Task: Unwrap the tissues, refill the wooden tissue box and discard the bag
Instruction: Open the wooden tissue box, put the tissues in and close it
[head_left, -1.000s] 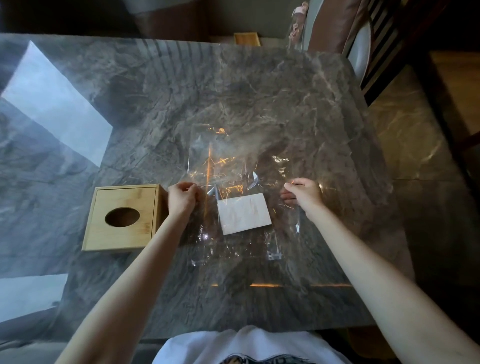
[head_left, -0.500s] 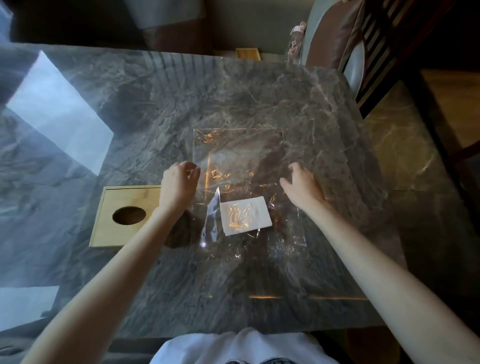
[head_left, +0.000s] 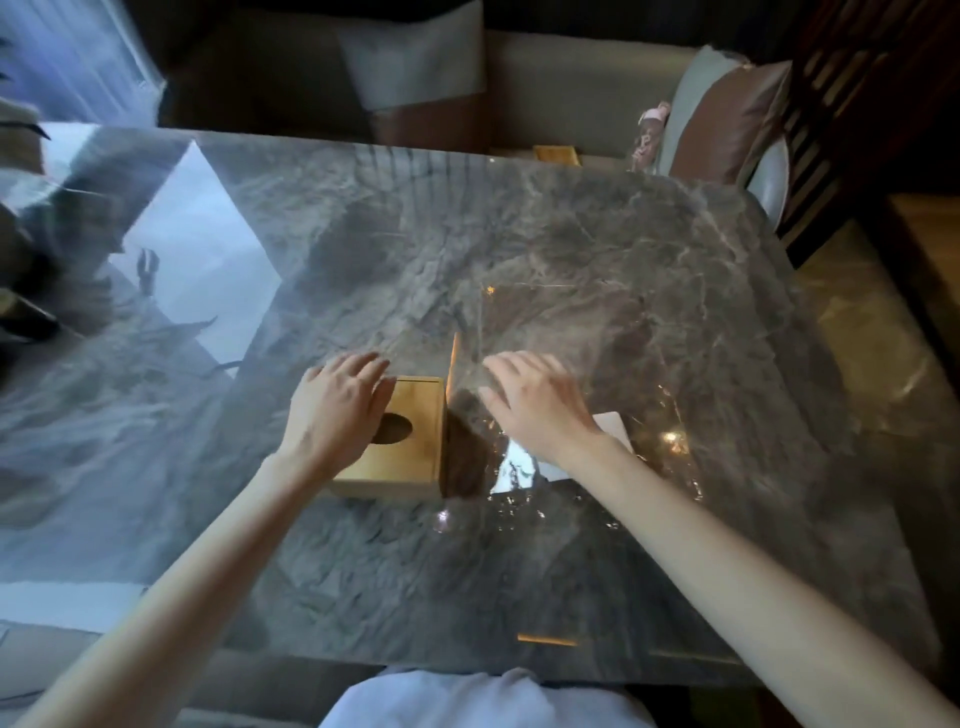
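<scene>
Grey-brown marble with pale veins forms the glossy table (head_left: 597, 249), which mirrors a bright window patch on its left side. On it stands the wooden tissue box (head_left: 410, 457), a square, smooth, honey-coloured block with an oval opening in its top. The left hand (head_left: 340, 415) lies palm down across the box's left part, fingers spread and loosely extended, gripping nothing that can be seen. Just right of the box, a clear plastic bag (head_left: 613, 415) is spread over the marble, crinkled and flecked with orange glints; its outline is hard to trace because the film is transparent and the frame is blurred. The right hand (head_left: 540, 405) rests flat and open on the film, fingers fanned toward the box, pressing rather than pinching it. A white rectangular label or card (head_left: 615, 431) shows partly beside the right wrist, apparently on the bag. White cloth (head_left: 467, 696) of the person's garment fills the bottom edge.
</scene>
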